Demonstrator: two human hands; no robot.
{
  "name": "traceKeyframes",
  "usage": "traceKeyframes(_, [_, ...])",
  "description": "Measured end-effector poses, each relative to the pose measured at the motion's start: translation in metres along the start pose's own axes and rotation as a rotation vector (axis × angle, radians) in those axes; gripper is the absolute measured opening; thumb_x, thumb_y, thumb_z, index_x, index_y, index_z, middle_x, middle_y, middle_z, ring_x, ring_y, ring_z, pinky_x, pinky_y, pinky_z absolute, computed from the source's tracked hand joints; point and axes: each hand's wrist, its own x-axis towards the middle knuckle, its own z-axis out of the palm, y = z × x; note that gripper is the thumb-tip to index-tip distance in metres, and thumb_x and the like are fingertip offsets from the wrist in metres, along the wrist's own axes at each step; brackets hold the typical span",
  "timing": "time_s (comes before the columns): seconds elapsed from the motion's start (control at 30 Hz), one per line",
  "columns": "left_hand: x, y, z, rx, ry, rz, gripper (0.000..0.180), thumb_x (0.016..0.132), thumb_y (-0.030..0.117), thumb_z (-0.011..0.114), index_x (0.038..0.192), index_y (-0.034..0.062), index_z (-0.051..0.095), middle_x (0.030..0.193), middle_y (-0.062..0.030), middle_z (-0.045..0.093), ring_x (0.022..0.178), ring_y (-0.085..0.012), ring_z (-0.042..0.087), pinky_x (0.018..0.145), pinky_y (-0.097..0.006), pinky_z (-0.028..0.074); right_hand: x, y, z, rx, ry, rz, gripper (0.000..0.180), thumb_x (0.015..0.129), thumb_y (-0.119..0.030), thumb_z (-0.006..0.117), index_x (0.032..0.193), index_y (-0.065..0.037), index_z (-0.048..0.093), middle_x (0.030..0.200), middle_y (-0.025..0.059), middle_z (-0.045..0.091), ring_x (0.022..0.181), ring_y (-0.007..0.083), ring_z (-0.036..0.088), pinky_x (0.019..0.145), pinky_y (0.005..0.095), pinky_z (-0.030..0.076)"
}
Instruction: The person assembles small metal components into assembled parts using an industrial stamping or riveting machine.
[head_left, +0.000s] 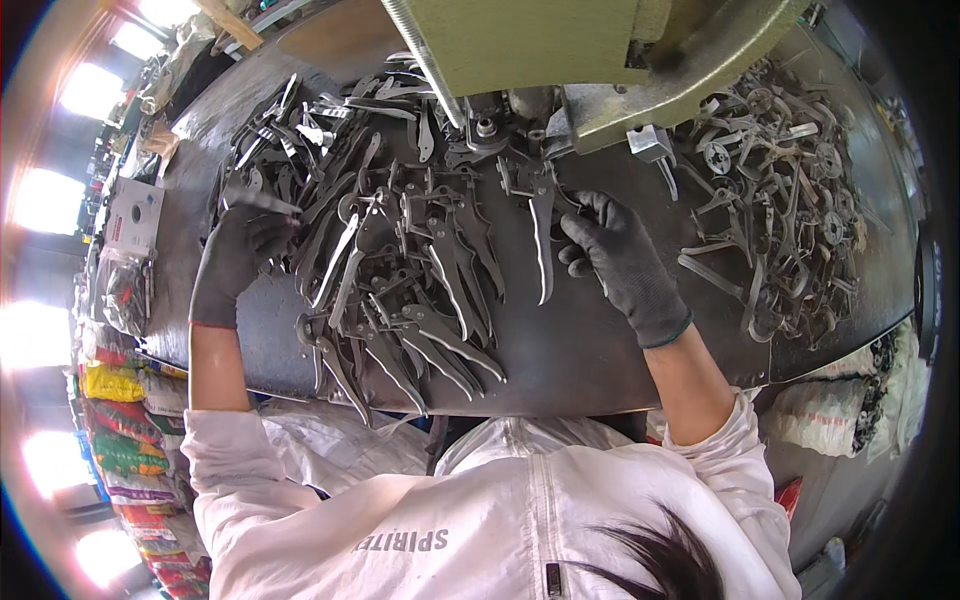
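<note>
Two hands: both gloved in dark grey and seen from the head view, over a dark bench (580, 360) strewn with metal parts.
Left hand (238, 250): laid at the left edge of the big pile (400, 240); fingers are curled onto a flat grey blade (262, 203) that sticks out above the knuckles; whether it is truly pinched or only touched cannot be told.
Right hand (615, 255): closed in a pinch, fingertips up by the press, on the upper end of a long curved piece (543, 250) that hangs down toward the person.
Curved piece: held upright in the picture, its top just under the press, its tip pointing at the near bench edge, free of the pile.
Big pile: loose shear-like blades and handles heaped between the hands and to the left, some spilling to the near edge.
Right heap (780, 210): assembled pieces with round pivots and looped straps, right of the right hand, apart from it.
Press (600, 60): a green machine body over the far middle of the bench, its tooling just above the right hand's fingertips.
Box (133, 215): a small white carton at the bench's left end.
Sacks (125, 440): coloured bags stacked on the floor at lower left.
Jacket (480, 520): white, sleeves pushed up to bare forearms.
</note>
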Motion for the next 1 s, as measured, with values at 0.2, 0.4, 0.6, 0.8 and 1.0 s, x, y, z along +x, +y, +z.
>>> traceKeyframes(0.2, [-0.027, 0.033, 0.050, 0.412, -0.204, 0.238, 0.052, 0.089, 0.021, 0.058, 0.132, -0.0026, 0.041, 0.113, -0.0118, 0.060, 0.095, -0.0158, 0.061, 0.083, -0.026, 0.048, 0.000, 0.005, 0.008, 0.055, -0.017, -0.034, 0.014, 0.092, -0.011, 0.053, 0.102, -0.002, 0.056, 0.079, 0.0014, 0.058, 0.059, 0.0066, 0.057, 0.051, 0.0205, 0.049])
traceKeyframes(0.4, [-0.039, 0.039, 0.167, 0.184, -0.741, 0.071, 0.064, 0.076, 0.020, 0.073, 0.129, -0.0023, 0.046, 0.091, -0.0047, 0.062, 0.066, -0.0115, 0.058, 0.058, -0.022, 0.047, -0.005, 0.013, 0.043, 0.142, 0.042, -0.099, 0.018, 0.092, -0.010, 0.053, 0.107, -0.002, 0.053, 0.084, 0.0014, 0.057, 0.064, 0.0085, 0.058, 0.055, 0.0226, 0.049])
traceKeyframes(0.6, [-0.037, 0.030, 0.248, 0.110, -0.709, -0.005, 0.027, 0.083, 0.021, 0.068, 0.100, 0.0017, 0.059, 0.064, 0.0023, 0.053, 0.045, -0.0042, 0.041, 0.039, -0.021, 0.030, 0.037, 0.070, 0.004, -0.474, 0.175, -0.702, 0.028, 0.091, -0.012, 0.051, 0.118, -0.004, 0.050, 0.094, 0.0070, 0.058, 0.087, 0.0202, 0.060, 0.073, 0.0345, 0.051])
traceKeyframes(0.8, [0.007, -0.024, 0.205, 1.054, -0.242, 0.347, 0.028, 0.090, 0.021, 0.056, 0.101, -0.0041, 0.057, 0.074, -0.0042, 0.061, 0.064, -0.0190, 0.054, 0.062, -0.036, 0.045, 0.036, -0.051, -0.091, -1.832, 0.528, -0.184, 0.047, 0.086, -0.008, 0.050, 0.132, -0.011, 0.043, 0.101, 0.0201, 0.060, 0.095, 0.0309, 0.061, 0.080, 0.0422, 0.049])
traceKeyframes(1.0, [-0.012, -0.015, 0.221, 0.213, -0.355, 0.088, 0.033, 0.093, 0.025, 0.054, 0.111, -0.0024, 0.055, 0.089, -0.0056, 0.063, 0.072, -0.0133, 0.057, 0.066, -0.027, 0.048, 0.041, -0.046, -0.091, -1.447, 0.460, -0.666, 0.033, 0.087, -0.006, 0.049, 0.120, -0.004, 0.048, 0.087, 0.0203, 0.062, 0.069, 0.0304, 0.063, 0.064, 0.0416, 0.050])
